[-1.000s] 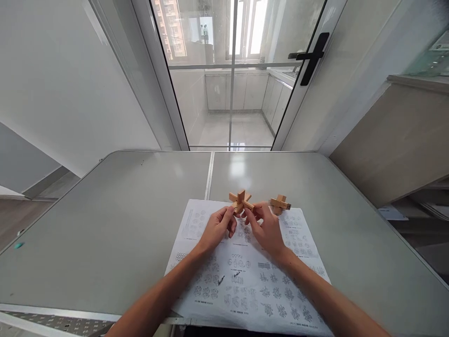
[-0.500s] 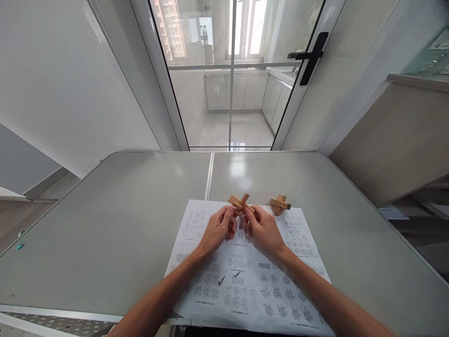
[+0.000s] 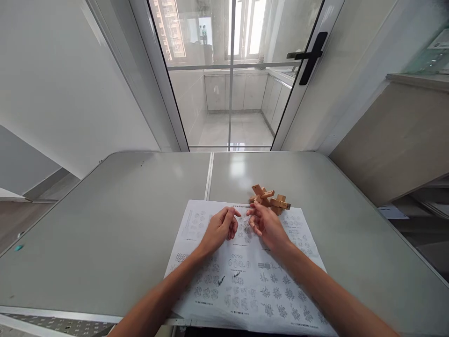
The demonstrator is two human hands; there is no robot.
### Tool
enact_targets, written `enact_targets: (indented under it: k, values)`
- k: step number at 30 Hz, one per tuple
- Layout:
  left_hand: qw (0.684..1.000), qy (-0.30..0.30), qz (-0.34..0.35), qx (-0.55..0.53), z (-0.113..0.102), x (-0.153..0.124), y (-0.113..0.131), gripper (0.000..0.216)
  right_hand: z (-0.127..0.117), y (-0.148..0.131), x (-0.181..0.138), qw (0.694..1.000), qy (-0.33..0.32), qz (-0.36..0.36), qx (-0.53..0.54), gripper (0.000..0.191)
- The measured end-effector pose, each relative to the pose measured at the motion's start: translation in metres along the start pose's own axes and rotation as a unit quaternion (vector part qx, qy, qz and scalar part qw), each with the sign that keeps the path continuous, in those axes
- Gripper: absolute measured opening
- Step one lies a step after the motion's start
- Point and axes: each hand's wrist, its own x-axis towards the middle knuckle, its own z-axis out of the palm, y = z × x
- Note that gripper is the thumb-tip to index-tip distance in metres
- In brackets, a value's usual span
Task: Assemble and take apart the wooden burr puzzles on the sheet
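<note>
My left hand [image 3: 224, 223] rests over the printed sheet [image 3: 242, 306]. It holds nothing: its index finger points out and the other fingers curl loosely. To its right, my right hand [image 3: 269, 228] has its fingers apart, with the uppermost fingertip at the near side of a wooden interlocking puzzle [image 3: 262, 193]. That puzzle, made of crossed tan sticks, sits by the sheet's far edge, and whether the fingertip touches it is hard to tell. A second wooden block puzzle [image 3: 280, 202] lies right beside it, at the sheet's upper right.
Beneath everything is a grey table [image 3: 105, 243] with a seam [image 3: 209, 175] running away from me. Line drawings and handwritten check marks cover the sheet. Past the table's far edge stands a glass door with a black handle [image 3: 311, 58]. A small teal object [image 3: 18, 247] lies at the left edge.
The puzzle has moved from between both hands to the right, beside the second one. My right hand has shifted slightly right and its fingers have spread. The left has barely moved.
</note>
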Motion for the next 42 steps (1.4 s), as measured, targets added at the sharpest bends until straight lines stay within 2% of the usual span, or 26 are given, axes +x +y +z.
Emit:
enact_targets:
  k: [3, 7, 10, 18, 42]
  values:
    - [1.0, -0.002, 0.005, 0.006, 0.0, 0.001, -0.001, 0.049, 0.005, 0.006, -0.004, 0.997, -0.054, 0.003, -0.052, 0.045]
    - [0.999, -0.003, 0.022, 0.023, 0.0, 0.001, -0.001, 0.046, 0.009, 0.016, -0.009, 0.975, -0.127, -0.06, -0.171, 0.044]
    - [0.999, -0.001, 0.03, 0.028, 0.0, 0.001, 0.001, 0.045, 0.01, 0.02, -0.012, 0.957, -0.15, -0.095, -0.228, 0.043]
    - [0.998, 0.004, 0.033, 0.046, 0.001, 0.0, 0.002, 0.043, 0.01, 0.017, -0.013, 0.943, -0.151, -0.1, -0.28, 0.045]
    - [0.997, -0.005, 0.037, 0.065, 0.0, 0.0, -0.004, 0.041, 0.011, 0.017, -0.015, 0.94, -0.154, -0.109, -0.286, 0.041]
